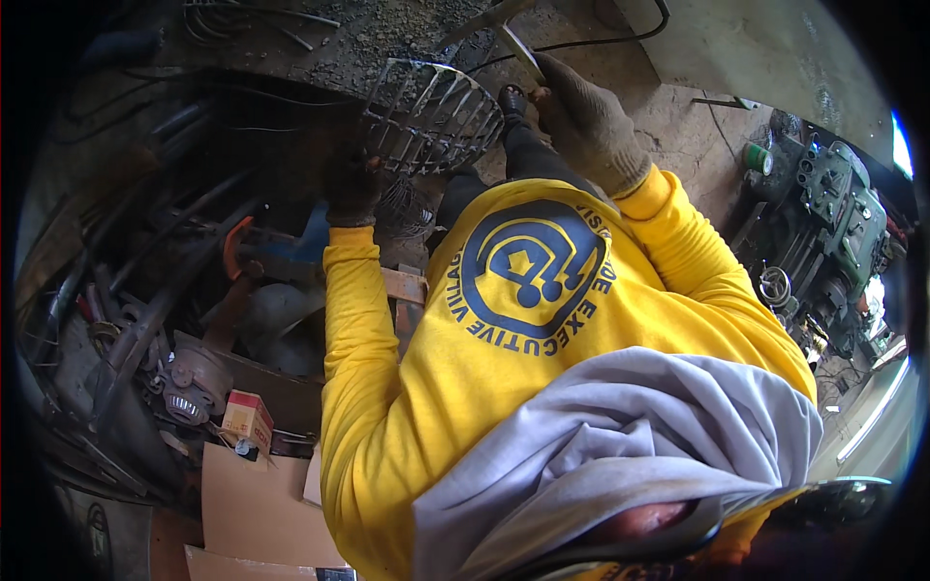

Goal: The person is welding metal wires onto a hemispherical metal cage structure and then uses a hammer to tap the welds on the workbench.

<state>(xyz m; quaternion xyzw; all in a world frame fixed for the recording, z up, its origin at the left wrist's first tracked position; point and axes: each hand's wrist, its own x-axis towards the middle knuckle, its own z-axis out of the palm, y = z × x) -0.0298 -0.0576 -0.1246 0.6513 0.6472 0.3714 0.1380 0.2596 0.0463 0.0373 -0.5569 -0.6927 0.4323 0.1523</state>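
A curved metal grate made of spaced bars is held up in front of me, tilted. My left hand, in a dark work glove, grips it at its lower left edge; deep shadow hides most of the fingers. My right hand, in a grey-brown knit glove, is closed around the handle of a hammer. The hammer's long, narrow head lies crosswise above the grate, apart from it. My legs and a dark sandal show behind the grate.
Dark grit covers a worktop at the far side, with bent rods at its left. A metal sheet stands far right, near a green machine and a green can. Pipes, a small box and cardboard crowd the left.
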